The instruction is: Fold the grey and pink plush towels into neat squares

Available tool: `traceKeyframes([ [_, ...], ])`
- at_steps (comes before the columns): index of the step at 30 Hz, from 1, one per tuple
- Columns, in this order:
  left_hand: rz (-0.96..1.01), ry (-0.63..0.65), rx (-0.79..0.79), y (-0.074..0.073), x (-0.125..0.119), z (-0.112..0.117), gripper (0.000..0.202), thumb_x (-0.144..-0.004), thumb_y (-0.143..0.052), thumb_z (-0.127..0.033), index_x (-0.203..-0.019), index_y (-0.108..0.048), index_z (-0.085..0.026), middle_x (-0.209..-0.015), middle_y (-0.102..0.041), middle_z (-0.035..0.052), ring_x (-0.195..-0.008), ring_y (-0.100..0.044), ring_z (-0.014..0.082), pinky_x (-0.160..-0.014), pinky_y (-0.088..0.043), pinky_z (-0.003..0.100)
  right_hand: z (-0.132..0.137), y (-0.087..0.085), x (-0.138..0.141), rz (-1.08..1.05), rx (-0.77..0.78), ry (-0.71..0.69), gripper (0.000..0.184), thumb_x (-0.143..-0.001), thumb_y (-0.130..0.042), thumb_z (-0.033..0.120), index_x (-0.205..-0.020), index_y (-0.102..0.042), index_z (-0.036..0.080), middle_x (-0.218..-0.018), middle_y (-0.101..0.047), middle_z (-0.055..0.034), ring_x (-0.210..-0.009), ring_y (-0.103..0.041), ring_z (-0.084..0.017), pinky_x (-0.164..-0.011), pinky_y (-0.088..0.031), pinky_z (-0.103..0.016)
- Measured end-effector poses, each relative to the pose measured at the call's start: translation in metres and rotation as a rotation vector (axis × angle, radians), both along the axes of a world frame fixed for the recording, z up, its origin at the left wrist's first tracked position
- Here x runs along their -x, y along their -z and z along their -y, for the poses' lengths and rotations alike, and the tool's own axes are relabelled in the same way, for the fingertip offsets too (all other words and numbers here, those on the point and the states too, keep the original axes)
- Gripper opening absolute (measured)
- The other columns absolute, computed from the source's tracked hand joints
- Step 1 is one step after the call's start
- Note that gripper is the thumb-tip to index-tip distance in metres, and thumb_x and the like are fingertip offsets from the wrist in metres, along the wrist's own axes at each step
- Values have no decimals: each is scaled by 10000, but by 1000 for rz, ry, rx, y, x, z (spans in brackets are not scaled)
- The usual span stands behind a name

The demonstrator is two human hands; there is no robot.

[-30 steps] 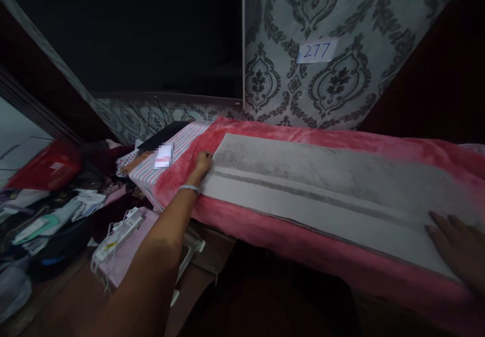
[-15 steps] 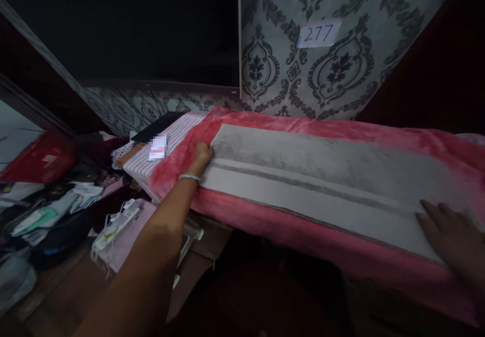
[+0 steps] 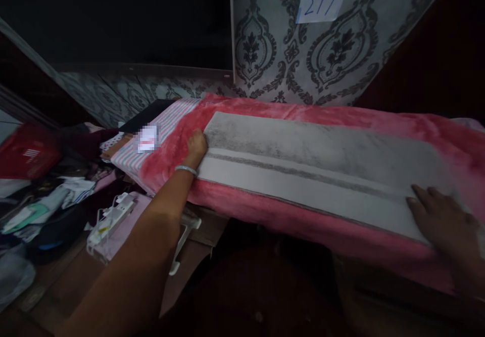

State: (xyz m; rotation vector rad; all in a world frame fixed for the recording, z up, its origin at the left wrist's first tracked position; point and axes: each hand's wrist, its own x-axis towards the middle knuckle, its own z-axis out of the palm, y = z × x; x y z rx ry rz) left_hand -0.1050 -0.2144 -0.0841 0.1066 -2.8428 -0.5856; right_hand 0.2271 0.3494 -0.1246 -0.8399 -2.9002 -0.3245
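A long grey folded mat (image 3: 303,140) lies flat on a pink plush blanket (image 3: 250,195). Its upper layer stops short of the near edge, leaving a paler strip with a darker band along it. At the mat's left end, my left hand (image 3: 196,146) is closed around the edge, its fingertips partly hidden; a silvery bracelet (image 3: 186,169) circles that wrist. My right hand (image 3: 441,218) rests on the right end with its fingers spread and lying on the fabric.
Left of the blanket is a striped cloth (image 3: 131,157) with a small white card (image 3: 148,139). Below it sits a power strip (image 3: 113,218) with cords. Clothes (image 3: 56,203) and a red bag (image 3: 32,150) are heaped at far left. A dark television (image 3: 132,18) hangs behind.
The view has tilted and shifted slightly, so the blanket and mat appear a little higher and farther left. Both hands keep their places on the mat's two ends.
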Motion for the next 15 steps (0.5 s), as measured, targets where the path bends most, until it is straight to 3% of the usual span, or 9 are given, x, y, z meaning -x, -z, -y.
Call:
traceKeyframes([
  [3,17,-35,-46,-7,-1,0,278,-986,-447,-226,-1199,-578,-104,-1156,-668,160,-1186,-603,340,-962,-450,436,16,-14,2,-58,162,24,769,-983,-40,491,-1583,-338,115,-1618,-321,-189,-1454,-308,-366,-1085,-312,-584],
  [6,114,-23,-49,-23,-9,-5,369,-979,-433,-260,-1251,-574,-56,-1249,-646,185,-1228,-569,349,-1001,-433,464,25,-20,6,-87,187,54,732,-1001,-87,484,-1570,-366,118,-1622,-320,-179,-1464,-306,-358,-1136,-282,-579],
  [8,72,19,8,-32,-16,-13,455,-986,-379,-290,-1288,-550,6,-1356,-583,234,-1283,-515,358,-1052,-391,492,26,-20,9,-108,171,80,686,-1015,-118,459,-1557,-395,145,-1622,-331,-155,-1472,-309,-336,-1150,-287,-573],
  [10,-110,151,110,-36,-21,-25,565,-988,-353,-376,-1363,-497,22,-1463,-490,262,-1370,-423,369,-1119,-329,521,24,-17,12,-121,157,97,642,-1023,-161,454,-1550,-412,188,-1620,-349,-125,-1474,-319,-323,-1155,-297,-579],
  [11,-158,283,169,-36,-22,-31,612,-984,-346,-416,-1417,-459,1,-1506,-455,249,-1408,-383,360,-1151,-294,529,22,-16,14,-124,153,96,621,-1026,-180,452,-1550,-413,213,-1620,-353,-112,-1471,-332,-317,-1154,-304,-579],
  [13,-106,542,307,-32,-19,-43,652,-973,-319,-458,-1486,-418,-68,-1583,-388,199,-1483,-287,350,-1197,-187,581,16,-14,17,-150,139,80,596,-1029,-204,451,-1549,-413,250,-1614,-366,-101,-1468,-341,-319,-1145,-315,-603],
  [15,19,634,406,-26,-13,-51,675,-970,-251,-465,-1527,-380,-106,-1636,-312,170,-1512,-240,348,-1194,-150,623,7,-14,17,-147,152,54,587,-1031,-220,466,-1559,-393,277,-1619,-354,-95,-1473,-334,-329,-1140,-309,-631],
])
